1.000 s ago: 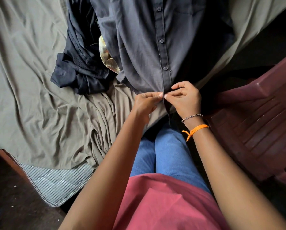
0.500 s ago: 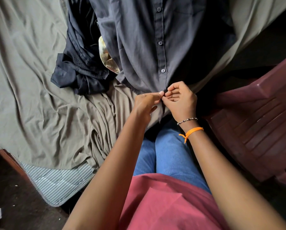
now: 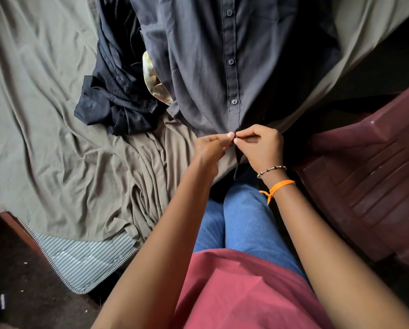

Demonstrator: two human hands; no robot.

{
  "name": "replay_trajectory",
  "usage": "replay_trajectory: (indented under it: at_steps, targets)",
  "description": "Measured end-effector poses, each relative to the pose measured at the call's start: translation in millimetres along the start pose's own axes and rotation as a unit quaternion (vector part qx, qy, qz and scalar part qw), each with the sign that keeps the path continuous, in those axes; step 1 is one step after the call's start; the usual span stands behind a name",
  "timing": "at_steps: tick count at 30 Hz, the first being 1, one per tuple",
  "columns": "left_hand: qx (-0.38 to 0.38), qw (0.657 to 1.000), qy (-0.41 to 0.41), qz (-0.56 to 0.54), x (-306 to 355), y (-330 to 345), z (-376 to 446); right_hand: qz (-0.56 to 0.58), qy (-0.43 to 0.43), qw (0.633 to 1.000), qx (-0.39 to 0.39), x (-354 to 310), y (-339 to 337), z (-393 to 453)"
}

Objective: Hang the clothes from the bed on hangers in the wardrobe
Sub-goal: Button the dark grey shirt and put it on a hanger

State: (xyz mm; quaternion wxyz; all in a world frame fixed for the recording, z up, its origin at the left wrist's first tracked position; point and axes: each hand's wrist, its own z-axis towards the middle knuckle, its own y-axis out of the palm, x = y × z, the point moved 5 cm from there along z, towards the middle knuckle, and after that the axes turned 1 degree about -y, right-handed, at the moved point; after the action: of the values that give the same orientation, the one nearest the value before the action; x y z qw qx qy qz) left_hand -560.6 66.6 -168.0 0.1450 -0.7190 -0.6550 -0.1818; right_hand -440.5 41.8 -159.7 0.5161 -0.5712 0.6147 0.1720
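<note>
A dark grey button-up shirt (image 3: 206, 67) lies spread on the bed, collar end away from me, with several buttons fastened down its placket. At the hem end my left hand (image 3: 210, 148) and my right hand (image 3: 260, 146) meet, each pinching an edge of the shirt's placket around the lowest button. A crumpled black garment (image 3: 113, 100) lies to the shirt's left. Between the two, a bit of pale patterned cloth (image 3: 155, 84) peeks out. No hanger or wardrobe is in view.
An olive-green sheet (image 3: 44, 138) covers the bed, bunched near my legs, and a striped mattress edge (image 3: 85, 260) shows at the lower left. A dark red plastic chair (image 3: 369, 176) stands close on my right. Dark floor (image 3: 16, 288) lies at the bottom left.
My two hands stay at the bottom of the placket. The fingers of my right hand have closed down onto the cloth beside my left thumb, and the right wrist has turned a little.
</note>
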Motion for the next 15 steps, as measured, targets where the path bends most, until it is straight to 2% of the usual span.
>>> replay_trajectory:
  at_steps: [2,8,15]
  targets:
    - [0.006,1.0,0.016,0.004,-1.4,-0.5,0.1,-0.039,-0.013,0.999,0.016,-3.3,-0.7,1.8]
    - [-0.026,0.999,0.032,-0.001,1.8,2.6,-4.2,0.04,0.016,0.999,-0.013,-2.7,-0.8,1.2]
    - [-0.047,0.999,0.014,-0.011,-3.2,2.5,-3.3,0.041,0.024,0.999,0.001,0.4,-5.5,4.8]
